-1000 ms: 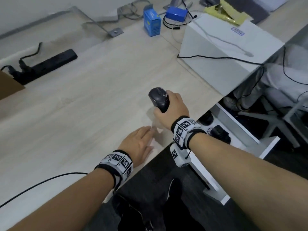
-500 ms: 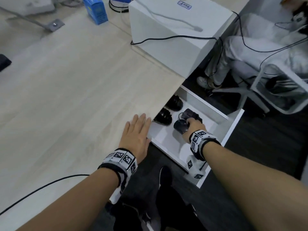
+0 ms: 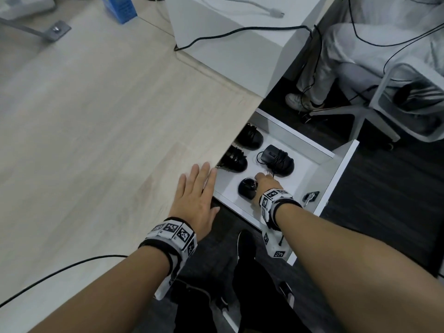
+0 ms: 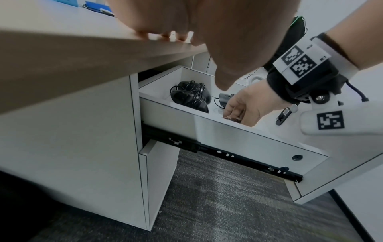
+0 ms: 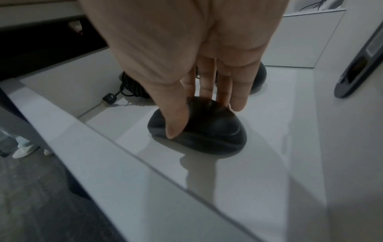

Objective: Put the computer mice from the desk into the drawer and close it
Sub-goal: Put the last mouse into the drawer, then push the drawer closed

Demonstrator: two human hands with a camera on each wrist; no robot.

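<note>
The white drawer stands pulled out under the desk's right edge. A black mouse rests on its floor near the front. My right hand reaches down into the drawer and pinches this mouse, thumb on one side, fingers over its far end. Three other black mice with cords wrapped round them lie behind it: one to the right, two partly under the desk. My left hand lies flat and open on the desk edge.
A white box with a black cable over it sits on the desk's far right, a blue carton behind. A seated person's legs and a chair base are beyond the drawer. A small dark fitting sits inside the drawer front.
My right hand carried the black mouse from the desk down into the drawer and set it on the floor there. The left hand stayed flat on the desk edge.
</note>
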